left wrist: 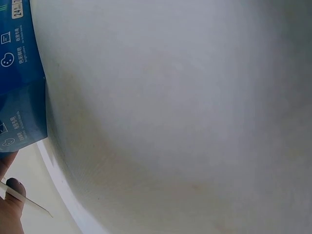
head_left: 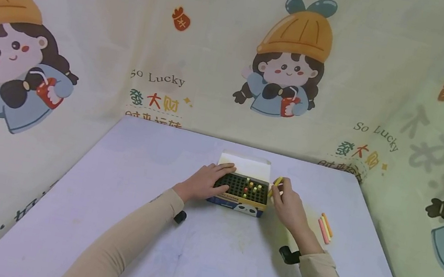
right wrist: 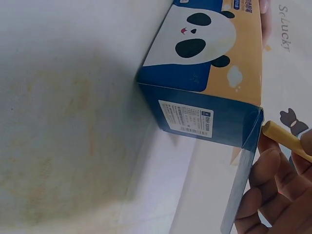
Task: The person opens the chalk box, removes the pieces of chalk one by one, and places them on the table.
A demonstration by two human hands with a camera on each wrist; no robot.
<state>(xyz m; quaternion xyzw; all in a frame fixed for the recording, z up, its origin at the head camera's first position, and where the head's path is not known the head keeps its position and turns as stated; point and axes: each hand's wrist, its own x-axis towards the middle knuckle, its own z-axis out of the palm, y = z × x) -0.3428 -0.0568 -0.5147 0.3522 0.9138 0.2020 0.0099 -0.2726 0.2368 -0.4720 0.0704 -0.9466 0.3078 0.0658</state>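
A chalk box (head_left: 233,204) with a panda on its front stands mid-table, its white lid (head_left: 246,165) raised at the back. Inside, a black holder with rows of holes (head_left: 236,187) has several short chalk ends showing on its right side. My left hand (head_left: 208,180) rests over the box's left end, thumb by the holder and fingers toward the lid. Just off the right end, my right hand (head_left: 289,207) pinches a yellow chalk stick (right wrist: 285,136) between thumb and fingers. In the left wrist view only part of the left hand shows.
Right of the right forearm, a few loose chalk sticks lie side by side on the white table (head_left: 184,268), among them an orange one (head_left: 328,225) and a pink one (head_left: 323,231). A printed cloth backdrop (head_left: 212,59) stands behind the table and at both sides.
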